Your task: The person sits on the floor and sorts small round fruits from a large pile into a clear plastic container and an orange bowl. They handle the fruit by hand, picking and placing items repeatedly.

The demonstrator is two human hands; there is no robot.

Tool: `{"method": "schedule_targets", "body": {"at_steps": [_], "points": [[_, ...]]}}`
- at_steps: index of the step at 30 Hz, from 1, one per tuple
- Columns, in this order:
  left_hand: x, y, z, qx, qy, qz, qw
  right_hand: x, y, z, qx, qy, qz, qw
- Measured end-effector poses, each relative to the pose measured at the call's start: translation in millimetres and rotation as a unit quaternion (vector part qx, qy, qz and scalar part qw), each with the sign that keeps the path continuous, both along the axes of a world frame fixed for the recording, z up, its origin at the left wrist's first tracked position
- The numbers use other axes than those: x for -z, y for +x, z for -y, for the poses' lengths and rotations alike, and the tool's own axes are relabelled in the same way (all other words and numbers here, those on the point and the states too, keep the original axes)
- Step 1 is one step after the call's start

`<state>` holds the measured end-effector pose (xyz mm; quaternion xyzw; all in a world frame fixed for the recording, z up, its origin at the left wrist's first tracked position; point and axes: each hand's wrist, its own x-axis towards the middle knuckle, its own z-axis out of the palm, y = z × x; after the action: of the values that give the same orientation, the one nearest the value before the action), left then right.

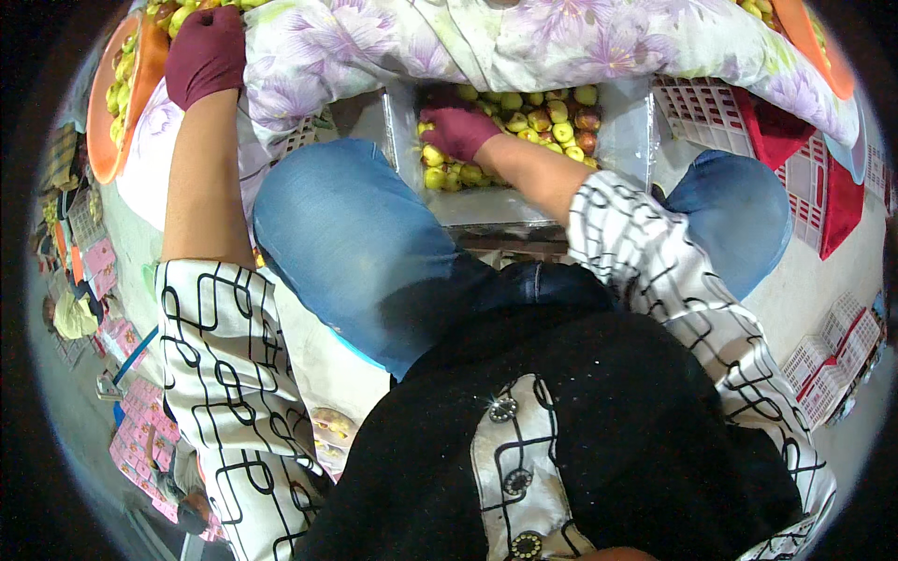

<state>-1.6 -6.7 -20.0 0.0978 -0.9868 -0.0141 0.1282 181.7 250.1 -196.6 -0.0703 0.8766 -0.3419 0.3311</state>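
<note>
My left hand (206, 57), in a maroon glove, lies at the pile of green and brown fruits, like jujubes (184, 15), at the upper left; its fingers are curled and what they hold is hidden. Between my knees stands a plastic-lined box (628, 133) with many yellow-green and reddish fruits (537, 119) in it. My right hand (457, 130), also gloved in maroon, reaches into the box's left part, over the fruits. Its fingertips are dark and blurred, so a grip cannot be made out. A floral cloth (435, 42) spans the top, beyond the box.
An orange basin (98, 144) with fruits stands at the left, another (828, 56) at the upper right. White plastic crates (800, 189) with red cloth stand at the right, more (835, 350) below. At far left are pink boxes (144, 435) and other people (186, 470).
</note>
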Motion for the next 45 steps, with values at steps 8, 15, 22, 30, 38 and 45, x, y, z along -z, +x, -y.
{"method": "schedule_targets", "body": {"at_steps": [8,15,22,30,38,45], "points": [[0,-2,5,0.026,0.026,0.023,0.999,-40,-16,-132,0.063,0.231,0.258,0.936],[1,20,-18,0.082,0.099,-0.143,0.981,-13,5,-129,-0.010,0.266,0.129,0.955],[-8,20,-21,0.035,0.126,-0.075,0.989,7,13,-123,-0.112,0.260,0.124,0.951],[-8,21,-22,0.032,0.129,-0.079,0.988,18,11,-128,-0.061,0.278,0.089,0.955],[-11,22,-26,0.023,0.117,-0.065,0.991,12,1,-135,0.025,0.294,-0.063,0.953],[-10,28,-24,0.051,0.127,-0.091,0.986,29,7,-137,0.026,0.282,0.022,0.959]]}}
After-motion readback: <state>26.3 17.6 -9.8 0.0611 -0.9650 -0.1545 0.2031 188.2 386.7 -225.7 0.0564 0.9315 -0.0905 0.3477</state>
